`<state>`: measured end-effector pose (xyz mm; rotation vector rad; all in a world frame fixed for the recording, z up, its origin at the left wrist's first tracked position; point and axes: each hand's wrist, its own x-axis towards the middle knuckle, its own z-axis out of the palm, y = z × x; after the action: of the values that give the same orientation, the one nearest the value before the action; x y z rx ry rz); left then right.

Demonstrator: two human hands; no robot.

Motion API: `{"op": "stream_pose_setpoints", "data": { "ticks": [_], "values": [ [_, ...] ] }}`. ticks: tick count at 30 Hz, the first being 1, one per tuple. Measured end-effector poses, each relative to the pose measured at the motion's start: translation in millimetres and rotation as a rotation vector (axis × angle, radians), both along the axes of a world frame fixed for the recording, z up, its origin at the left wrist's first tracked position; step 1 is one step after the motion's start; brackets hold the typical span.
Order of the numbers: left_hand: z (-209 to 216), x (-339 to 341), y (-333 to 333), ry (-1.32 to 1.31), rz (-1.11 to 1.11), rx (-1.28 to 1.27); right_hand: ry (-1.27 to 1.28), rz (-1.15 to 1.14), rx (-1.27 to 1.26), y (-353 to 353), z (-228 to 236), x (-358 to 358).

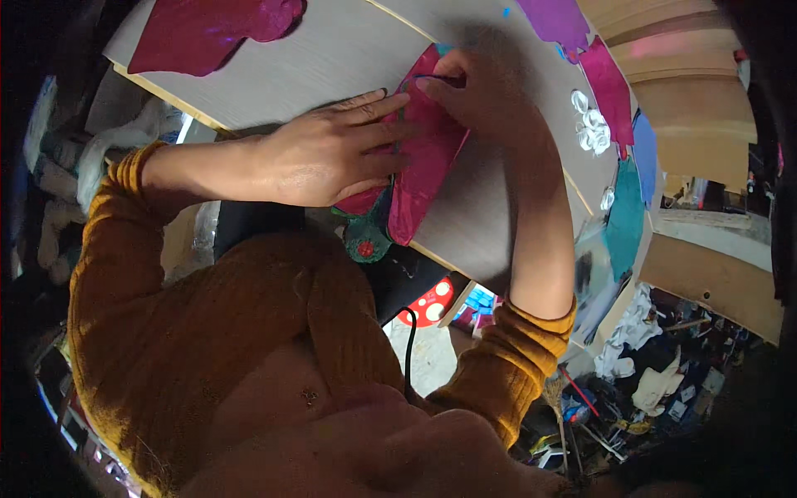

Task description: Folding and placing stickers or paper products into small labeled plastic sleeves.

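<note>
A long, shiny magenta piece (pixel 426 141), which looks like fabric, lies across the near part of the grey tabletop. Green material runs along its seam and ends in a green rounded part (pixel 366 239) with a red dot, hanging over the table's near edge. My left hand (pixel 344 149) rests flat on the piece with fingers spread, pressing on its left half. At its far end, the thumb and forefinger of my right hand (pixel 481 93) pinch the edge, where a thin dark blue line shows. My remaining right fingers are curled and shadowed.
A second magenta piece (pixel 199 37) lies at the far left of the tabletop (pixel 307 58). On the right are purple (pixel 554 21), magenta (pixel 606 87) and teal (pixel 624 216) pieces, beside several clear round bits (pixel 591 129). A broom (pixel 554 394) and clutter cover the floor at lower right.
</note>
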<state>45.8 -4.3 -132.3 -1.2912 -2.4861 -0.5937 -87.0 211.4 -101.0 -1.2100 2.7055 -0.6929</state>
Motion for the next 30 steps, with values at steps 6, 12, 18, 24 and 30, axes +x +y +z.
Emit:
{"op": "stream_pose_setpoints", "data": {
  "ticks": [6,12,18,24,30],
  "values": [
    [-1,1,1,0.01,0.005,0.0,-0.139,-0.036,0.052,-1,6,2],
    [-1,1,1,0.003,0.009,-0.004,-0.114,-0.084,0.16,-12,23,8],
    [0,0,3,0.024,0.004,-0.02,0.034,-0.084,0.214,2,17,-4],
    [4,1,0,-0.047,-0.012,-0.05,0.346,-0.088,0.277,24,3,-23],
    [4,1,0,-0.088,-0.012,-0.047,0.359,-0.16,0.196,33,-8,-24]
  ]
}}
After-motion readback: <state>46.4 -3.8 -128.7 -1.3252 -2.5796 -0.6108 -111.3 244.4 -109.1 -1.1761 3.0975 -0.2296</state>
